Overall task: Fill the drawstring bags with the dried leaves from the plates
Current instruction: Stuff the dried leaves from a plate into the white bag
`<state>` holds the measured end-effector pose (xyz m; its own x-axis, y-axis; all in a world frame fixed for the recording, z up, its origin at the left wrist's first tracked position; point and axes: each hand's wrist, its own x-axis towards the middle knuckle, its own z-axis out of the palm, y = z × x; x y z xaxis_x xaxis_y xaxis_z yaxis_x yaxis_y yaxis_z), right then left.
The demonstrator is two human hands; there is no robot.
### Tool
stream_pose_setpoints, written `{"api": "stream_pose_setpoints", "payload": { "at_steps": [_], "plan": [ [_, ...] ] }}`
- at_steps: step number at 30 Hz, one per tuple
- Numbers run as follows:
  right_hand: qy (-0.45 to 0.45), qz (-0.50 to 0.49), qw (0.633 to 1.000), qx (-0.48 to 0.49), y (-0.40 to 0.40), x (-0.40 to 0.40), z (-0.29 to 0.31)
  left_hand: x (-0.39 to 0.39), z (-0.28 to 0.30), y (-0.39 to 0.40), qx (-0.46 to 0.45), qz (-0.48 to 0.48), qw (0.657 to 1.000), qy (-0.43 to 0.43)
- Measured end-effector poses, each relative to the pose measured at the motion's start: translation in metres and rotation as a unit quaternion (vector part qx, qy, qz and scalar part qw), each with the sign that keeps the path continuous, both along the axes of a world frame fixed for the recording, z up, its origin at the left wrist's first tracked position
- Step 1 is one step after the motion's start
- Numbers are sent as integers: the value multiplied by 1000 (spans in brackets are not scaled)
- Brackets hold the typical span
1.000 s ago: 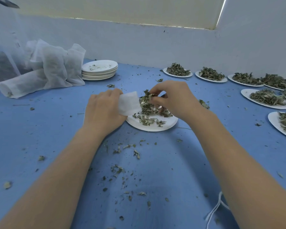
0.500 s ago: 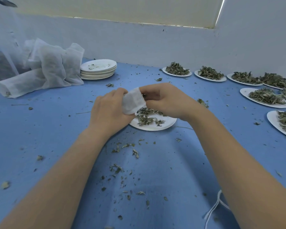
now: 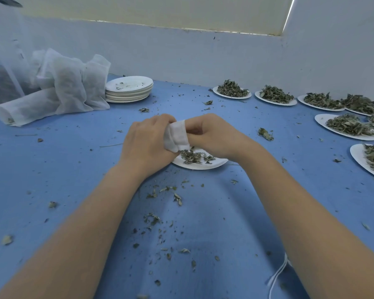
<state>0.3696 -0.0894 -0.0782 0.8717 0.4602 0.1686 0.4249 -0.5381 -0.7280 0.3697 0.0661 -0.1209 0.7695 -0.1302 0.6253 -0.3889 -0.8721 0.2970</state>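
At the table's (image 3: 52, 160) far left corner lies a heap of white bags (image 3: 58, 91); what fills them is hard to make out through the cloth, and the heap runs off the left edge of view. Just right of it stands a stack of plates (image 3: 129, 90) with only crumbs on top. Near the table's middle, the left hand (image 3: 147, 141) curls its fingers round a small white bag (image 3: 177, 135), gripping it from the left; the fingertips are hidden behind the cloth. The right hand (image 3: 212, 132) pinches the bag's other side, its fingers bent, and whether leaves sit between them cannot be told. The bag hangs just above a plate (image 3: 203, 164), partly covered by both hands, with a few leaves (image 3: 193, 156) left on it. Crumbs (image 3: 160, 221) litter the cloth toward the near edge. A white string (image 3: 279, 275) lies by the right forearm, its end cut off below. Along the far and right edges stand full plates (image 3: 232, 91); the rightmost are cut off.
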Motion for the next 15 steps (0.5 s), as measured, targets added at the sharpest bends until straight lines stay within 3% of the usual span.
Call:
{"api": "stream_pose_setpoints", "payload": {
  "at_steps": [4,6,8,11,15],
  "plan": [
    [-13,-29,994,101,-13,3,5,0,3,6,0,31,1000,2],
    [-49,-91,990,93,-22,10,2,1,4,9,5,46,999,6],
    [-111,-177,977,-35,-30,19,-2,1,3,10,8,55,998,9],
    [-79,-194,949,-237,-37,28,-15,3,2,11,15,57,998,15],
    [-52,-146,941,-302,-33,27,-25,5,-1,11,17,63,998,17]
  ]
}}
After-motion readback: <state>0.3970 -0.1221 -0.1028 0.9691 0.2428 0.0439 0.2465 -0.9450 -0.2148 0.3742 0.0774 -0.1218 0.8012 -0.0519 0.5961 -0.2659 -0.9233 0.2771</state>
